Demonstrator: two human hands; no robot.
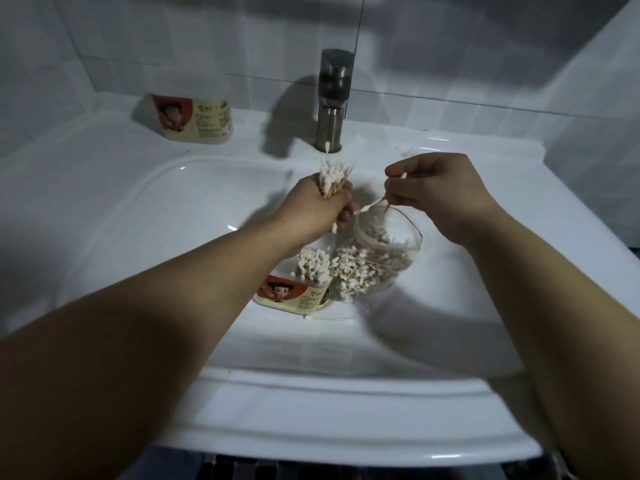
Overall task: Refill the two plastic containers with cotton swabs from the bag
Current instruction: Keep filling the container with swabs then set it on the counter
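- The left hand (313,202) grips a bundle (333,180) upright, probably to level the tips for the container (301,289) below.
- The right hand (436,188) pinches a few swabs (370,205) above the open bag (388,251), likely to add them.
- The second container (194,116) stands near the wall.

Bathroom, home-type by the look of it. I'm leaning over a white ceramic washbasin (311,403) with 1 brushed-metal tap (332,98) mounted at the back centre. Glossy white wall tiles (138,36) run behind it and up the right side. 1 cartoon-labelled plastic swab container (194,116) sits on the basin ledge left of the tap. Light is dim, with hard shadows on the tiles.
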